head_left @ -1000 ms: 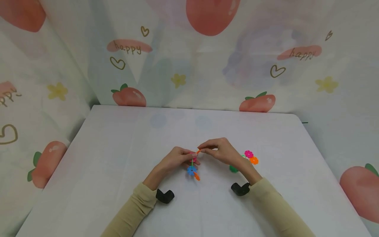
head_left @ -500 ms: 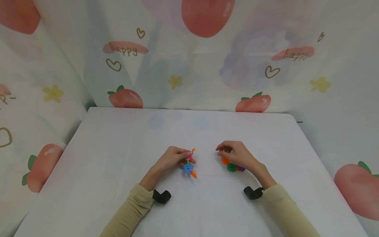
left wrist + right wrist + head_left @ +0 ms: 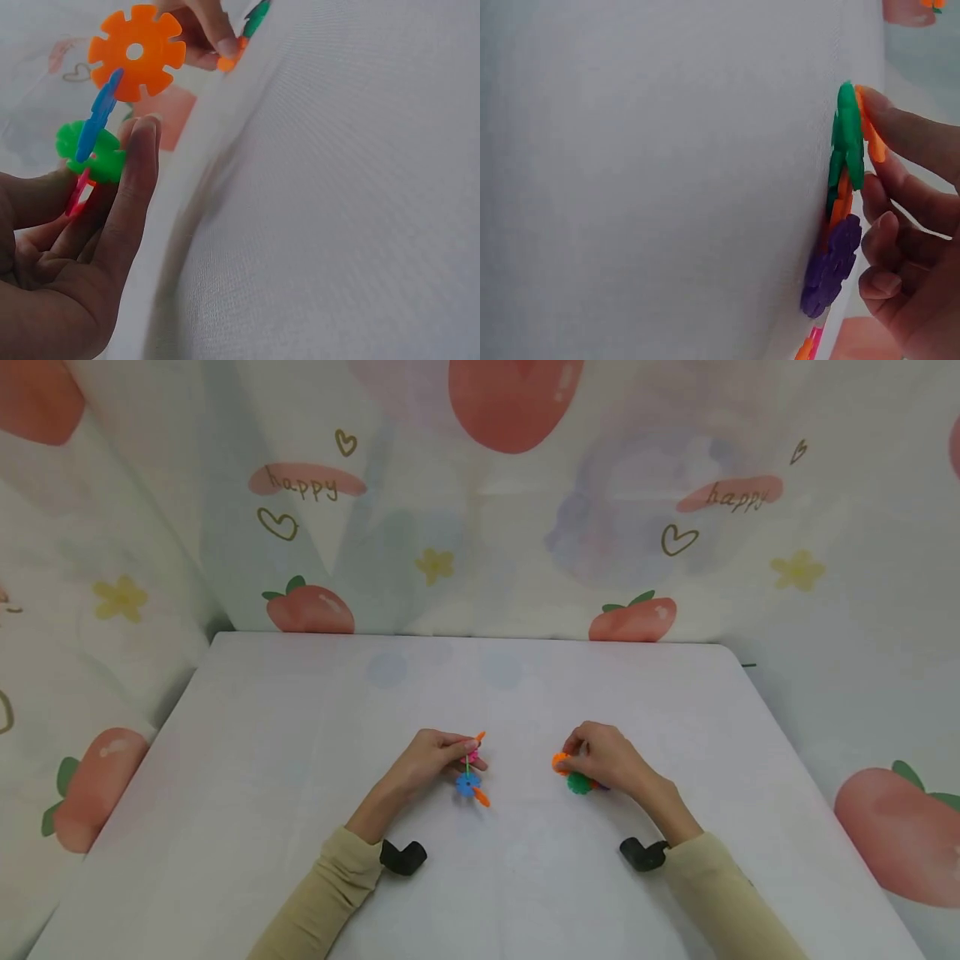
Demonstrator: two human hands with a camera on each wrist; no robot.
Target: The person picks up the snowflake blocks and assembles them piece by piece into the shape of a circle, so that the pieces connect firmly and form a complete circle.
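My left hand [image 3: 427, 760] holds a small chain of notched, flower-shaped snowflake discs between thumb and fingers. In the left wrist view, an orange disc [image 3: 159, 64] is slotted to a blue disc [image 3: 97, 124], followed by a green disc [image 3: 107, 161] and a pink disc [image 3: 77, 193] near the thumb. A second orange tip [image 3: 481, 737] pokes out above the fingers. Over a little pile, my right hand [image 3: 611, 758] pinches a loose orange disc [image 3: 871, 131]. Beneath it lie a green disc [image 3: 847, 135] and a purple disc [image 3: 832, 266], partly covering other discs.
Both hands work over the white-covered table [image 3: 300, 710], its back edge meeting a printed curtain [image 3: 510, 552]. Black camera mounts [image 3: 405, 857] sit at both wrists. A pink piece [image 3: 817, 341] shows at the pile's lower end in the right wrist view.
My right hand has left the left hand's chain, moved right to the pile and now pinches an orange disc there. The left hand keeps holding its chain.
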